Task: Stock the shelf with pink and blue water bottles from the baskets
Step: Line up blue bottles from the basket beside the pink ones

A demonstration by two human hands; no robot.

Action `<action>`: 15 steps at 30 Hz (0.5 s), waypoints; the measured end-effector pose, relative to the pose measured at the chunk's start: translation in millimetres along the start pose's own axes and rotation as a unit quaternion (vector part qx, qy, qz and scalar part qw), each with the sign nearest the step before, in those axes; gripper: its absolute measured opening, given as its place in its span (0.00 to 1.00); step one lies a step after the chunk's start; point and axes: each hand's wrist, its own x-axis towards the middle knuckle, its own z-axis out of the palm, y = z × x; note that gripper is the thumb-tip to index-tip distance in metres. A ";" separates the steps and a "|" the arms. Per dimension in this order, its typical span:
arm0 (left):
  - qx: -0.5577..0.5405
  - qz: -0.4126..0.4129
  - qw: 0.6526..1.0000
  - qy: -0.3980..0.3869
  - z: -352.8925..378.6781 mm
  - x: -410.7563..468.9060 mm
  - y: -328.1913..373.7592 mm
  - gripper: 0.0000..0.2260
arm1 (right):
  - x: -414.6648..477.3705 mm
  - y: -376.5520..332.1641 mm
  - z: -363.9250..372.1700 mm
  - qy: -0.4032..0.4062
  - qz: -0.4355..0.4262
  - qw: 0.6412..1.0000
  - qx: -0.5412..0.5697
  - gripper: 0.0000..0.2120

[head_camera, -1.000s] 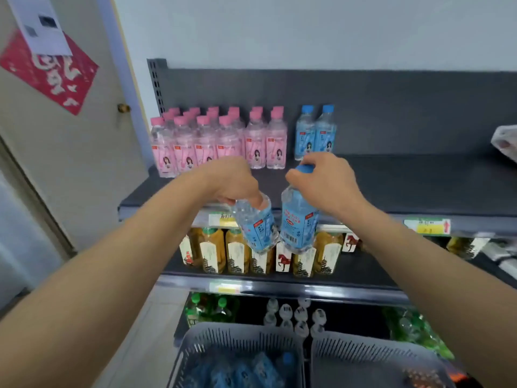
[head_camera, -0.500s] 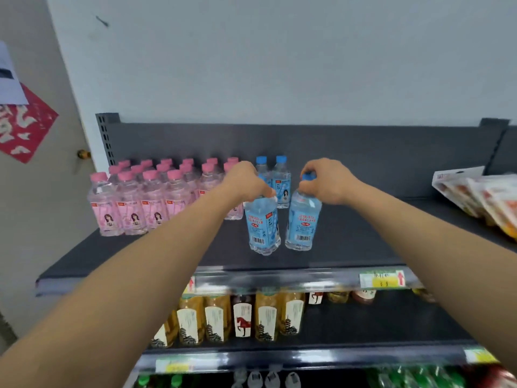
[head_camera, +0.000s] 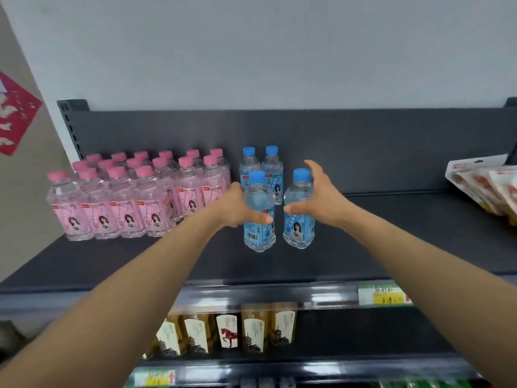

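Observation:
Two blue water bottles stand upright on the dark top shelf (head_camera: 391, 242). My left hand (head_camera: 237, 208) grips the left blue bottle (head_camera: 258, 236), thumb across its front. My right hand (head_camera: 321, 200) is spread beside the right blue bottle (head_camera: 298, 228), fingers straight and pointing up past the cap, thumb at the bottle's side. Two more blue bottles (head_camera: 272, 166) stand right behind them. A block of several pink bottles (head_camera: 126, 208) fills the shelf's left part. The baskets are out of view.
Snack bags (head_camera: 486, 189) lie at the shelf's right end. A lower shelf holds several amber drink bottles (head_camera: 229, 331). A yellow price tag (head_camera: 383, 295) sits on the shelf's front rail. A red paper decoration (head_camera: 14, 119) hangs at the left.
Both hands lifted the two blue bottles up from below and stood them on the top shelf. My hands slid from the caps down to the bottles' sides, and my right hand spread apart.

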 end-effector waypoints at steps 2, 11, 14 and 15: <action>0.005 -0.006 1.000 -0.012 12.1 0.8 -19.3 0.38 | -3.1 16.6 9.0 -0.016 0.033 0.999 0.039 0.53; -0.066 -0.001 0.997 0.034 37.2 37.7 -25.9 0.25 | 6.8 44.2 9.3 -0.019 0.094 0.993 0.066 0.27; -0.065 0.008 0.996 0.063 51.1 58.9 -18.8 0.23 | 21.9 55.8 -0.7 0.002 0.101 0.992 0.073 0.26; -0.067 0.009 0.995 0.068 55.9 67.6 -17.7 0.23 | 27.5 60.4 -4.0 0.011 0.103 0.992 0.075 0.26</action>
